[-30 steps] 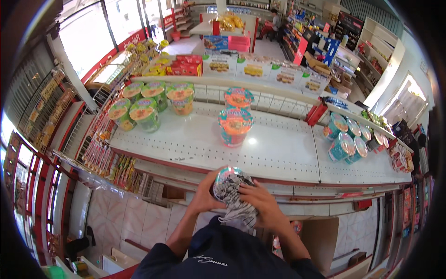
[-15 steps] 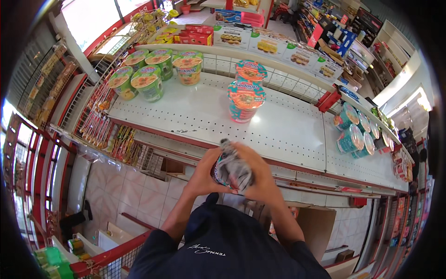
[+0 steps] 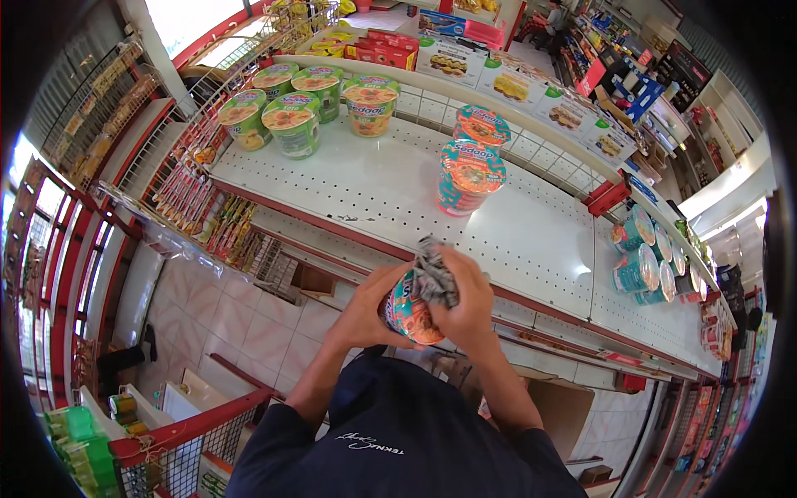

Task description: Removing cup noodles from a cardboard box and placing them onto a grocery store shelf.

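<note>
Close in front of my body, my left hand [image 3: 366,309] is closed round the side of a teal and orange instant noodle cup [image 3: 407,309]. The cup is tilted. My right hand [image 3: 470,300] grips a crumpled grey patterned cloth [image 3: 435,274], pressed against the cup's upper side. Two matching noodle cups stand on the white perforated shelf [image 3: 357,183] beyond: a nearer one [image 3: 470,177] and one behind it [image 3: 483,125]. At the shelf's far left is a group of several green noodle cups [image 3: 292,124], with a yellow-green one [image 3: 370,105] beside them.
Teal cups [image 3: 638,270] stand in rows on the right shelf section, past a red bracket [image 3: 606,197]. White boxes [image 3: 513,83] line the ledge behind the wire divider. Hanging packets [image 3: 181,195] flank the shelf's left end. An open cardboard box [image 3: 544,415] sits below right.
The cloth has bunched up in my right hand and shifted, so more of the cup's teal and orange surface shows. The view has turned slightly, moving the shelf rightward in the picture.
</note>
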Available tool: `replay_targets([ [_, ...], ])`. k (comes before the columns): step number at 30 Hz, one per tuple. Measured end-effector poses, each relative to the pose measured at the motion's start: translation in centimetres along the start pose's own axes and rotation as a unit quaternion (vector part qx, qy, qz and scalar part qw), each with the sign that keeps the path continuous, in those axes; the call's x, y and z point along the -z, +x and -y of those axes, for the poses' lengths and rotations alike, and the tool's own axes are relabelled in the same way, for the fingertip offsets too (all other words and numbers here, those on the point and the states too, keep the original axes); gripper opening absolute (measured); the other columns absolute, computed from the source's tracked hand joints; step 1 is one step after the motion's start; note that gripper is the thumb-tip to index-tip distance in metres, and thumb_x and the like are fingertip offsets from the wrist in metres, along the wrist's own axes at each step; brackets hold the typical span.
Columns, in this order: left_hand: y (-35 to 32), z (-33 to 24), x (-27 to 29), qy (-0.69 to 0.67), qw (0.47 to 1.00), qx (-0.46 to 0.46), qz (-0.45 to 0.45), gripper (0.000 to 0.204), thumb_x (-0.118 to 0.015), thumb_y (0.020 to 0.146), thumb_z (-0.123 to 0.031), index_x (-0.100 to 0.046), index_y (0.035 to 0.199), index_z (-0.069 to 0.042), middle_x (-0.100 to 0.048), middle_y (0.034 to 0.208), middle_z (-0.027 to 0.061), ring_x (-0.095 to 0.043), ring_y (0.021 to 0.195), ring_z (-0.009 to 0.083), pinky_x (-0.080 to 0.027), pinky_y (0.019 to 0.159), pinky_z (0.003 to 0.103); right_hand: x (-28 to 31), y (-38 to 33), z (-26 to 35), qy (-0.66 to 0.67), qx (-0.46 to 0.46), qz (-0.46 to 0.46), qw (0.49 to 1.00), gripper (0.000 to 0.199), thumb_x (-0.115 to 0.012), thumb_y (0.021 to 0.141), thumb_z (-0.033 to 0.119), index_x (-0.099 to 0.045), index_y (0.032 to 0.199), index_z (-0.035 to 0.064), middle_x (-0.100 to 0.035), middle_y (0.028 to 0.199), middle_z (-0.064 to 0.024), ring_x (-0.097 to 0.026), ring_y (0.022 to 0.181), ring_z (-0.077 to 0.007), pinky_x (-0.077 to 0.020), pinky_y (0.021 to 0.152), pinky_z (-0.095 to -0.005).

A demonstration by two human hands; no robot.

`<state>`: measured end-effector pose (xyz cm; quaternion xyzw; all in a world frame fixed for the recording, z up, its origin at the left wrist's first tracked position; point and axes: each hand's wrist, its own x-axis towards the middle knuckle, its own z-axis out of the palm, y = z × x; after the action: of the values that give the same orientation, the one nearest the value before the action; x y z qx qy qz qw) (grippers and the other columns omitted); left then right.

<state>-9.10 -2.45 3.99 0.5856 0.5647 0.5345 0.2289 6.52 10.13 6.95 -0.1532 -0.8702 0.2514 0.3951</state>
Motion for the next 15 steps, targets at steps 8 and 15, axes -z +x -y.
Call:
replay_targets([
  [8, -0.5, 1.2, 1.5, 0.014, 0.998, 0.008, -0.06, 0.103, -0.095, 0.052, -0.02, -0.051, 0.144, -0.002, -0.059, 0.137, 0.0152, -0.057, 0.125, 0.032, -0.044, 0.107, 0.042, 1.4, -1.6, 3.7, 0.041, 0.061, 0.19, 0.979, 0.062, -0.074, 0.085, 0.03, -0.059, 0.139, 0.0063, -0.052, 0.149, -0.0171, -0.045, 0.141, -0.0375, -0.0375, 0.113, -0.0473],
  [15, -0.8, 0.8, 0.3, -0.026, 1.0, 0.013, -0.011, 0.109, -0.095, 0.048, -0.019, -0.05, 0.146, -0.006, -0.058, 0.137, 0.0169, -0.054, 0.128, 0.0342, -0.042, 0.109, 0.043, 1.4, -0.8, 0.4, 0.034, 0.021, 0.121, 0.992, 0.048, -0.078, 0.078, 0.011, -0.067, 0.125, 0.0073, -0.069, 0.124, -0.0103, -0.065, 0.109, -0.0325, -0.0488, 0.098, -0.0439],
])
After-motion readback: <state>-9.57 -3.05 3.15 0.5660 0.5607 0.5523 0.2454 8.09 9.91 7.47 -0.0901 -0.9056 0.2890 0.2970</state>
